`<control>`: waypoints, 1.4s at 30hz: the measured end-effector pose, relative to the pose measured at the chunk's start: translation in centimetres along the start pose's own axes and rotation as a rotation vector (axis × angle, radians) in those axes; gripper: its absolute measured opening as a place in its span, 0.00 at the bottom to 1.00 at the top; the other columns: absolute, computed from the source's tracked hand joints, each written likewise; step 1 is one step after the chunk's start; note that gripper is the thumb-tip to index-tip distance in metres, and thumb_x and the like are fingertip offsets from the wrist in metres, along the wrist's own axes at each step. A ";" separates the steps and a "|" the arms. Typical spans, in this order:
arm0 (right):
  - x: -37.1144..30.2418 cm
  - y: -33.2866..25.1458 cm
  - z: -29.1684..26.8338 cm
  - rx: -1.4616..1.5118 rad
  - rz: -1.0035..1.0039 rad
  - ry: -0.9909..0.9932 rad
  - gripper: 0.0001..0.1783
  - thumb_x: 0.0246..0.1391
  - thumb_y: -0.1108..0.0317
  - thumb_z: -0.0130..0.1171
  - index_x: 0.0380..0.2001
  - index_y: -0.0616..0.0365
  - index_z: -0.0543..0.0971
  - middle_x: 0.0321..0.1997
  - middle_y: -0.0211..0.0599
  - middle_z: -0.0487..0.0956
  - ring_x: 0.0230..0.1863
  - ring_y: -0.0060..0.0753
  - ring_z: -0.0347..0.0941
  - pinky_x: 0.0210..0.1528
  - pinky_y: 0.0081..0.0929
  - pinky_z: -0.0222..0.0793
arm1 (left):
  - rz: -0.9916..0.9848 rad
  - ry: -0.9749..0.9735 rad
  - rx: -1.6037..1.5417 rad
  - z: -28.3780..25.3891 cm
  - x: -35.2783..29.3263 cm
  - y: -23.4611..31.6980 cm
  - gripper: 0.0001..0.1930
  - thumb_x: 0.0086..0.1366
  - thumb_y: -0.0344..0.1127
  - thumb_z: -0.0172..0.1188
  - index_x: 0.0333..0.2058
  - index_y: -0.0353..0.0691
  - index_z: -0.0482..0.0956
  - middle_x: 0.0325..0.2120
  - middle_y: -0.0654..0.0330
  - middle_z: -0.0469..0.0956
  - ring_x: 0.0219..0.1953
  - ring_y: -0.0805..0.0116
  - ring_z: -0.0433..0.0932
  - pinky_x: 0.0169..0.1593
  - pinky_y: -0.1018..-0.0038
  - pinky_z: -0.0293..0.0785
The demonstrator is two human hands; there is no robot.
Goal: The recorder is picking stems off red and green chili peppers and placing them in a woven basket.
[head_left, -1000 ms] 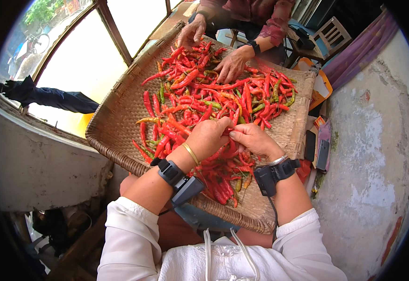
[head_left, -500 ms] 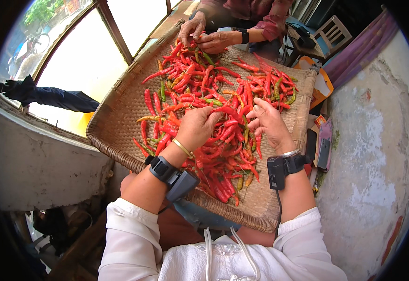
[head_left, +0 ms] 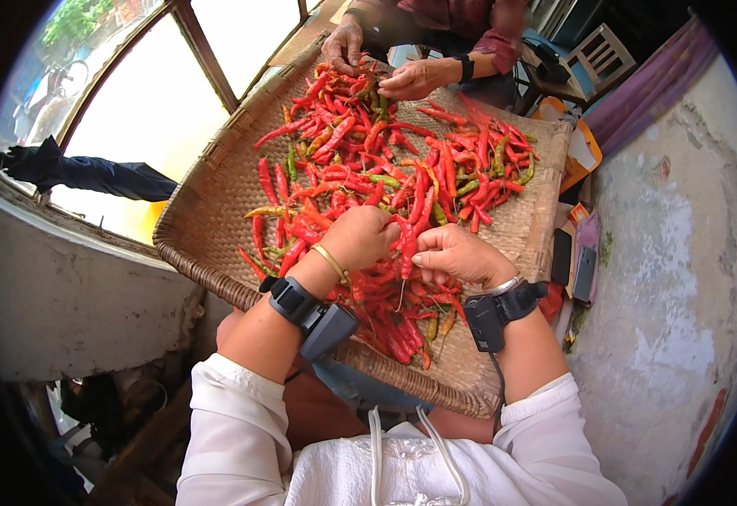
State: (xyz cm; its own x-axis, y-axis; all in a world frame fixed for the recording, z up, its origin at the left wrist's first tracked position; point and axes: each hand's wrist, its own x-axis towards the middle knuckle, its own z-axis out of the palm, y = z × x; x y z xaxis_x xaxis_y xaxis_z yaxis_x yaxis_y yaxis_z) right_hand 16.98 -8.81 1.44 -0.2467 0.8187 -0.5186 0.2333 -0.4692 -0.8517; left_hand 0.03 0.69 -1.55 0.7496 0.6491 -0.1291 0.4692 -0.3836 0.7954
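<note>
A wide woven basket tray [head_left: 242, 164] holds a heap of chili peppers [head_left: 334, 126], mostly red with some green and orange ones. Over the near part of the heap, my left hand [head_left: 358, 239] is closed around a red chili pepper [head_left: 407, 246], whose thin stem dangles downward. Close on its right side is my right hand [head_left: 463, 256], thumb and fingers pinched together at the pepper. Whatever lies between those fingertips is hidden. Gold and silver bangles and dark strapped devices are on my wrists.
Across the tray, another person's hands [head_left: 415, 80] handle peppers at the far end. A window and a dark folded umbrella [head_left: 107, 175] stand at the left. To the right are a worn wall [head_left: 664, 278], boxes [head_left: 582, 156] and a wooden chair [head_left: 602, 57].
My right hand has come down and left, from open fingers to a pinch beside the left hand. A pepper now hangs between my hands. The other person's hands have moved apart.
</note>
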 end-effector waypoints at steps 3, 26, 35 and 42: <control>0.3 0.5 -0.6 -0.048 0.015 0.074 0.09 0.49 0.65 0.52 0.26 0.60 0.75 0.17 0.31 0.74 0.18 0.21 0.69 0.22 0.19 0.64 | -0.084 -0.073 -0.026 -1.0 0.0 0.5 0.15 0.56 0.40 0.49 0.22 0.31 0.75 0.16 0.51 0.74 0.21 0.55 0.75 0.30 0.65 0.71; 3.0 3.8 0.7 -0.591 -0.181 0.284 0.17 0.42 0.62 0.58 0.36 0.57 0.74 0.34 0.43 0.77 0.38 0.45 0.73 0.41 0.35 0.67 | 0.186 0.093 -0.028 0.9 3.3 -1.1 0.11 0.61 0.35 0.50 0.38 0.35 0.75 0.20 0.59 0.75 0.19 0.75 0.73 0.25 0.77 0.71; 4.0 4.3 0.7 0.124 -0.389 0.571 0.06 0.44 0.74 0.57 0.29 0.60 0.75 0.25 0.26 0.75 0.25 0.15 0.68 0.28 0.15 0.65 | -0.062 -0.111 -0.371 1.0 2.4 0.7 0.11 0.60 0.35 0.51 0.37 0.35 0.75 0.22 0.59 0.75 0.23 0.72 0.73 0.28 0.76 0.71; 3.1 2.3 1.3 0.271 -0.488 0.590 0.15 0.47 0.78 0.52 0.41 0.63 0.70 0.34 0.30 0.74 0.31 0.15 0.70 0.33 0.15 0.67 | -0.083 -0.120 -0.656 1.3 2.4 0.6 0.13 0.60 0.33 0.52 0.41 0.33 0.72 0.23 0.65 0.74 0.21 0.80 0.70 0.25 0.81 0.69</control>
State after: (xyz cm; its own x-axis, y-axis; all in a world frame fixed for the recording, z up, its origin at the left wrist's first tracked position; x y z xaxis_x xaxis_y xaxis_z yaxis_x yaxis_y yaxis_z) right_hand 15.55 -7.71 -2.20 0.2921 0.9561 -0.0232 -0.0275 -0.0158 -0.9995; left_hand 2.71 1.21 -2.15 0.7878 0.5671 -0.2404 0.1752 0.1679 0.9701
